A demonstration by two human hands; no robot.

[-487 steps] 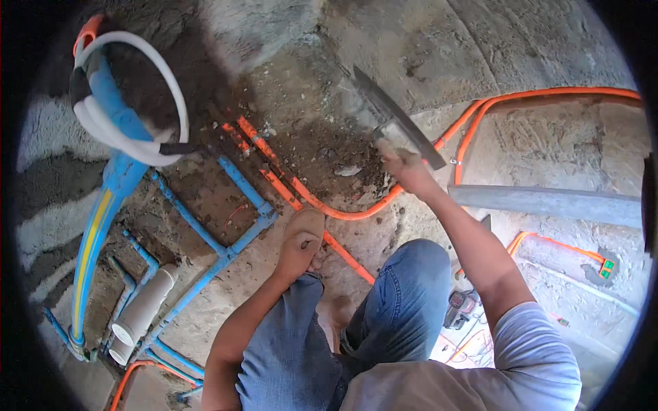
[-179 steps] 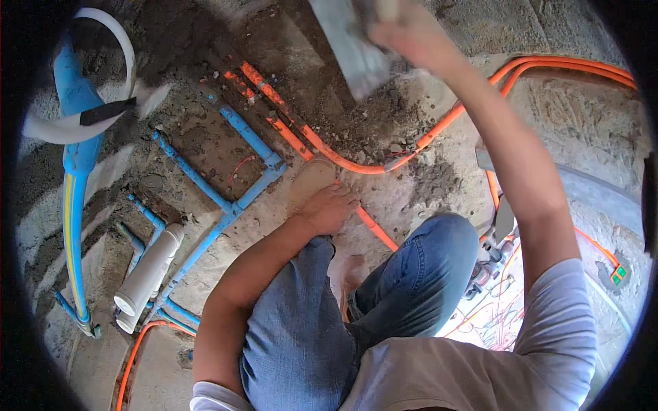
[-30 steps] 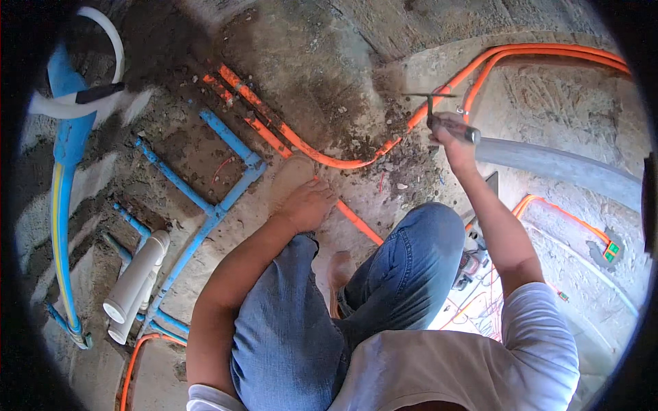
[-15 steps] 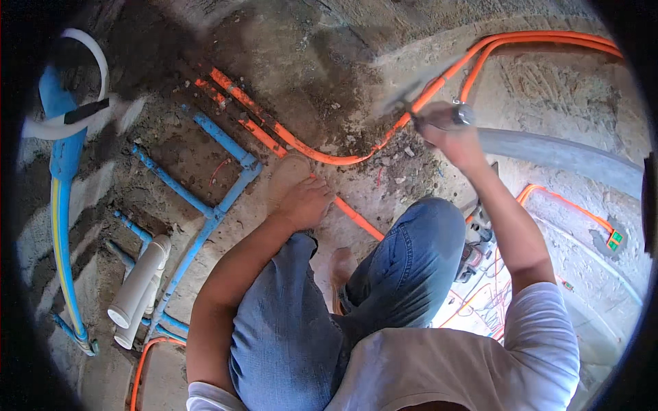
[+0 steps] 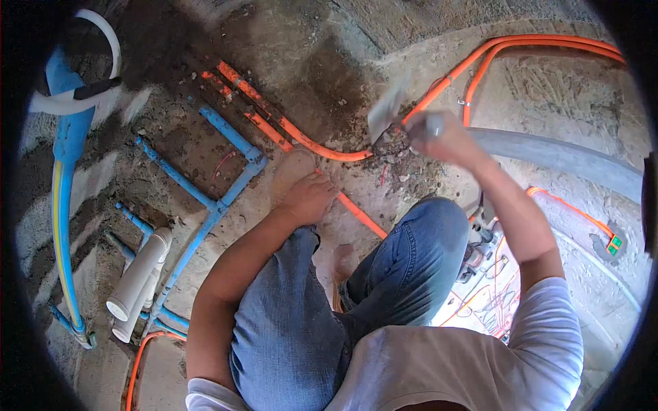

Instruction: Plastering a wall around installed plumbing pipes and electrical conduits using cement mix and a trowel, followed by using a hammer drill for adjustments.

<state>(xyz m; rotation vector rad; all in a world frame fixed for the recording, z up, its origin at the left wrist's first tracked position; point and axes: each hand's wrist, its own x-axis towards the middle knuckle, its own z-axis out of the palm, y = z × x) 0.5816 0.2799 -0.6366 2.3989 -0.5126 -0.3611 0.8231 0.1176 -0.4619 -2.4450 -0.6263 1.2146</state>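
Observation:
My right hand (image 5: 439,140) is wrapped round the handle of a trowel (image 5: 387,113). Its blade is blurred and tilted over the orange conduit (image 5: 322,152). Beneath the blade, a dark clump of mortar (image 5: 394,142) covers part of the conduit's bend. My left hand (image 5: 308,198) rests by the toe of a beige shoe (image 5: 291,166), its fingers lying over the shoe's side beside a second orange conduit (image 5: 360,218). Nothing shows in that hand, though its palm is hidden.
Blue pipes (image 5: 240,183) branch across the floor at left, near a white pipe (image 5: 140,274). A blue hose (image 5: 63,226) stands at the far left. A grey strip (image 5: 555,149) extends rightward from my right hand. Tools (image 5: 474,257) and cables (image 5: 490,301) lie beside my right knee.
The trowel has swung down and tilted over the conduit's bend. Dark mortar now covers a stretch of conduit that was bare. My left hand has stayed by the shoe.

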